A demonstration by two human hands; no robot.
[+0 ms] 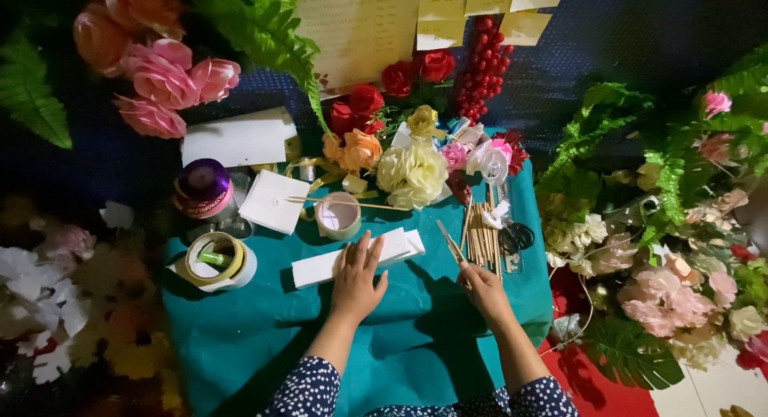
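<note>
The left hand lay flat and open on the white foam strip, which ran left to right across the desk, while the right hand gripped a thin stick pointing away.

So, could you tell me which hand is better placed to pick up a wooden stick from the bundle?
Probably the right hand: it already touches the wooden sticks, while the left hand rests flat on the white foam strip.
</note>
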